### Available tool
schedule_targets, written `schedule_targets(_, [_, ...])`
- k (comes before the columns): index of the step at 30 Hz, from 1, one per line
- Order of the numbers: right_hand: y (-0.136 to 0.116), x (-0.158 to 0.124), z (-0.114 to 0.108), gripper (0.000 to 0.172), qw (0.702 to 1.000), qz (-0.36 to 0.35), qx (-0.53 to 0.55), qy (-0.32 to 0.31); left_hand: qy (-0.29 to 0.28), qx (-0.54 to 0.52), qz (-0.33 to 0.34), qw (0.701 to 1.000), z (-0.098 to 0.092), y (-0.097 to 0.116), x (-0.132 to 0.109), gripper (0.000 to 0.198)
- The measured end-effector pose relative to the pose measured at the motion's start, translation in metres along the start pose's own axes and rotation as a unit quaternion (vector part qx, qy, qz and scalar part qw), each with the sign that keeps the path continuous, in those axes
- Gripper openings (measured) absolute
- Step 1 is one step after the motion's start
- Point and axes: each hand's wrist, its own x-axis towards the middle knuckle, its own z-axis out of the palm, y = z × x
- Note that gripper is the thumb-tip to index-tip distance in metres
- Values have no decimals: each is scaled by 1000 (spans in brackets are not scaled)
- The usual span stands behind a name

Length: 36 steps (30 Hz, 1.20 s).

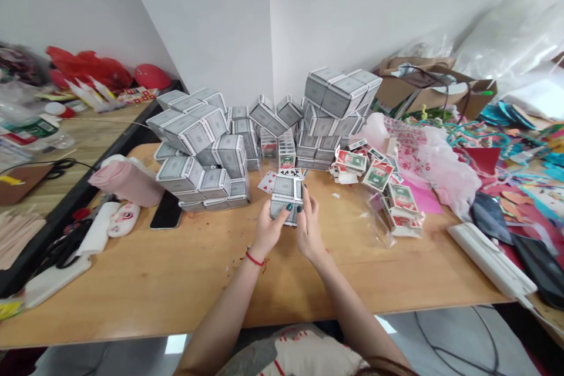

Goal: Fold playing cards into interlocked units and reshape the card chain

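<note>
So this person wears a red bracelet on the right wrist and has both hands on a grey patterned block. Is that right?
Not quite: the head view shows the red bracelet on the left wrist, not the right. Both the left hand and right hand are on the grey patterned block.

The light-brown wooden desk (167, 282) spans the middle and lower frame. Stacked grey patterned blocks (198, 129) stand along its back, from left of centre to right of centre. Face-up playing cards (265, 182) lie near the centre, with tiny scraps (228, 268) below. Right of centre are red-and-green card boxes (378, 175) and clear wrap (382, 226); at left, a black phone (165, 212) and a pink roll (127, 182); at lower right, a white oblong object (489, 258).
</note>
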Motion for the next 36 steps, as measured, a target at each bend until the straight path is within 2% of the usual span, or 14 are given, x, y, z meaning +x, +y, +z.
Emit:
schedule_targets(3, [1, -1, -7, 56, 993, 22, 87, -70, 7, 15, -1, 1000, -3, 3, 5, 34])
schedule_targets(7, [2, -1, -14, 70, 948, 69, 261, -167, -8, 34, -2, 999, -7, 9, 10, 38])
schedule_targets(11, [1, 0, -13, 75, 915, 102, 352, -171, -8, 37, 0, 999, -5, 10, 11, 38])
schedule_targets(15, [1, -2, -9, 62, 918, 123, 348, -145, -5, 48, 14, 999, -3, 9, 11, 36])
schedule_targets(19, [1, -4, -8, 48, 922, 111, 351, -118, -1, 49, 19, 999, -4, 9, 12, 36])
schedule_targets(25, [3, -3, -13, 50, 928, 91, 325, -157, 6, 52, 18, 998, -7, 9, 16, 35])
schedule_targets(32, [4, -3, -10, 50, 932, 89, 324, -137, 1, 63, 14, 998, -6, 9, 15, 36])
schedule_targets(36, [3, -5, -7, 47, 950, 68, 285, -110, -1, 64, 12, 998, -5, 11, 15, 34])
